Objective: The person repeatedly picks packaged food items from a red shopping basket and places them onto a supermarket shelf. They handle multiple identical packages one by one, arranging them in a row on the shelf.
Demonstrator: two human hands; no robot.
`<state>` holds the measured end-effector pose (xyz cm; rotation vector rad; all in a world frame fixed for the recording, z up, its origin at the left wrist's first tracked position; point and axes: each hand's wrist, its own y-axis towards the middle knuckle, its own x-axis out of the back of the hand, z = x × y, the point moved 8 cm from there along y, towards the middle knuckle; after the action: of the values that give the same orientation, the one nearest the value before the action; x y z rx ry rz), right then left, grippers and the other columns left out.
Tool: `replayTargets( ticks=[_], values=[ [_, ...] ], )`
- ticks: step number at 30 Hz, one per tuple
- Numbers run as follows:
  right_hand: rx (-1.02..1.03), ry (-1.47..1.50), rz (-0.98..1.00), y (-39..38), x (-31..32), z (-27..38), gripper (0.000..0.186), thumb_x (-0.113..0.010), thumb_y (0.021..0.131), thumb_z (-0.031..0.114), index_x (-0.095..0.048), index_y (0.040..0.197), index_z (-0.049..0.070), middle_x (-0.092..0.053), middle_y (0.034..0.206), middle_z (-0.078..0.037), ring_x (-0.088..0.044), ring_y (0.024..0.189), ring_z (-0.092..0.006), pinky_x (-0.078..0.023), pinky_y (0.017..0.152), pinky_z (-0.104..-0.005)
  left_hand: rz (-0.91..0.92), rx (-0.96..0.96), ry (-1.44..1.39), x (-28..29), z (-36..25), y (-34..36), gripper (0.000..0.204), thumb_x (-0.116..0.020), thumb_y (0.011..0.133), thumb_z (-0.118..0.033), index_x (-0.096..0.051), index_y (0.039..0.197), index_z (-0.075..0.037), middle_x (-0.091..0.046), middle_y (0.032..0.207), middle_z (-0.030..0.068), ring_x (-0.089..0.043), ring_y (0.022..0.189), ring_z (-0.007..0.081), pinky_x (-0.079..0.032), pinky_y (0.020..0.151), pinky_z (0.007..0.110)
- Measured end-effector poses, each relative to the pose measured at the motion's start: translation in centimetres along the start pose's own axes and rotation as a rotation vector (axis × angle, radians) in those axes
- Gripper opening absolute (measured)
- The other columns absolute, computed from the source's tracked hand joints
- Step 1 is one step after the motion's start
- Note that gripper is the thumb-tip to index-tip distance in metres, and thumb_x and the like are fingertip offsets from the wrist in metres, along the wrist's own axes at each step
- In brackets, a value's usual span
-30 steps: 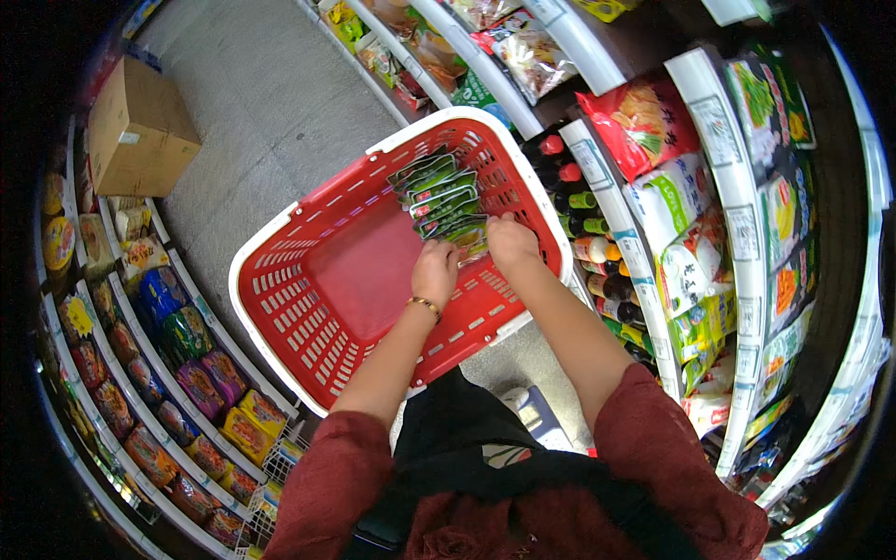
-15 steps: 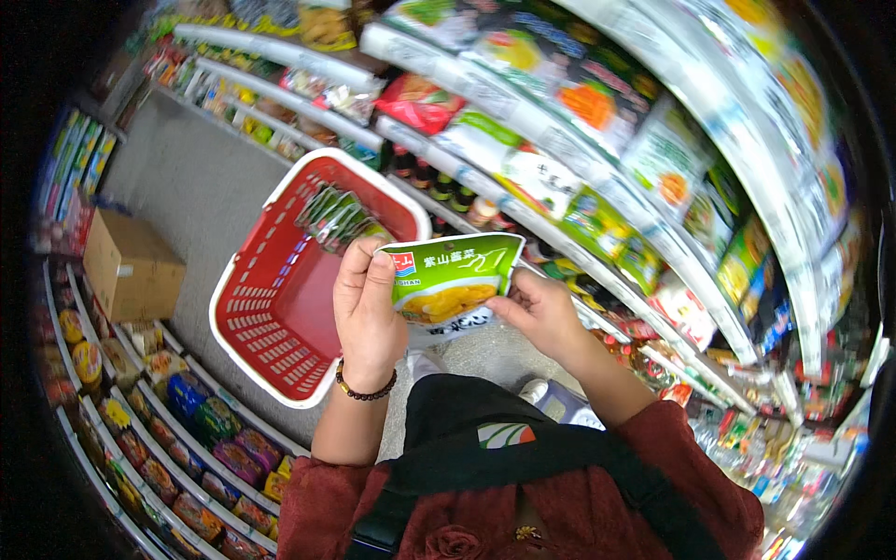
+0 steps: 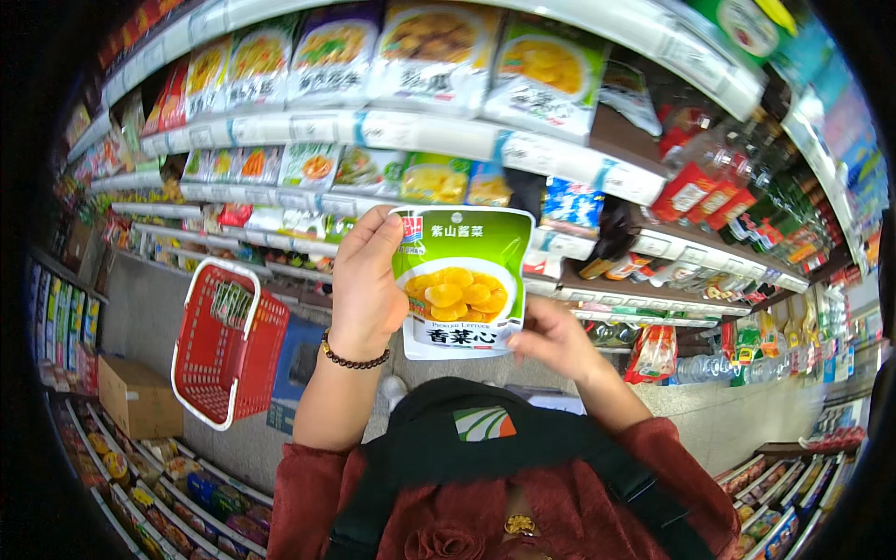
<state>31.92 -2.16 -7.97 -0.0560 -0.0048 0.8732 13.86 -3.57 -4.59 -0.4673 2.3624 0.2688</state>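
A green and white food pouch (image 3: 457, 285), printed with a bowl of yellow slices, stands upright before me with its front turned my way. My left hand (image 3: 369, 285) pinches it by the upper left edge, thumb in front. On the lower right edge, my right hand (image 3: 560, 343) grips the same pouch between thumb and fingers. To the left, apart from both hands, a red plastic basket (image 3: 261, 350) with a white rim rests on the floor. Several small green packets (image 3: 231, 306) lie inside it.
Tall shelves ahead carry rows of similar pouches (image 3: 429, 56). Red-labelled bottles (image 3: 705, 191) fill the right side shelf. A cardboard box (image 3: 140, 397) sits at the left, near low racks of packaged food (image 3: 177, 504). Price-strip shelf edges (image 3: 392, 131) jut out toward me.
My view has turned to the right, so the basket appears farther left and the shelves lie straight ahead. The pouch, tilted and foreshortened before, now shows its whole front. Both hands keep hold.
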Motion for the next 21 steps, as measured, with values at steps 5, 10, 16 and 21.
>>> replayTargets(
  ticks=[5, 10, 16, 21],
  values=[
    [-0.045, -0.021, -0.02, -4.0, 3.3, -0.4, 0.015, -0.052, 0.083, 0.012, -0.057, 0.082, -0.002, -0.058, 0.065, -0.005, -0.057, 0.055, -0.0103, -0.047, 0.051, -0.023, 0.0, 0.03, 0.064, -5.9, 2.3, -0.7, 0.011, -0.045, 0.084, -0.007, -0.053, 0.089, 0.0, -0.057, 0.084, 0.0039, -0.053, 0.076, 0.0089, -0.043, 0.071, 0.022],
    [-0.054, -0.493, -0.139, -5.0, 7.0, 2.0, 0.018, -0.058, 0.079, 0.012, -0.057, 0.087, -0.004, -0.059, 0.075, -0.007, -0.056, 0.064, -0.0098, -0.047, 0.056, -0.0227, 0.121, -0.034, 0.081, -9.6, 2.6, -0.2, 0.011, -0.045, 0.084, -0.006, -0.053, 0.089, 0.0, -0.057, 0.083, 0.0037, -0.052, 0.075, 0.0083, -0.041, 0.071, 0.021],
    [0.082, -0.348, -0.324, -1.8, 9.1, 9.0, 0.02, -0.06, 0.077, 0.016, -0.053, 0.08, -0.003, -0.05, 0.055, -0.001, -0.044, 0.046, -0.0054, -0.037, 0.041, -0.0218, 0.194, -0.097, 0.272, -11.5, 1.7, 1.8, 0.013, -0.043, 0.084, -0.006, -0.054, 0.089, -0.001, -0.058, 0.086, 0.0043, -0.052, 0.081, 0.0096, -0.039, 0.076, 0.023],
    [0.163, -0.144, -0.364, 3.4, 11.7, 12.3, 0.014, -0.058, 0.078, 0.015, -0.055, 0.075, 0.001, -0.046, 0.048, 0.0, -0.04, 0.037, -0.0053, -0.03, 0.033, -0.0201, 0.168, -0.402, 0.46, -15.0, -3.0, 3.8, 0.021, -0.046, 0.085, -0.012, -0.046, 0.1, 0.003, -0.055, 0.089, 0.0075, -0.052, 0.082, 0.013, -0.041, 0.073, 0.026]
  ],
)
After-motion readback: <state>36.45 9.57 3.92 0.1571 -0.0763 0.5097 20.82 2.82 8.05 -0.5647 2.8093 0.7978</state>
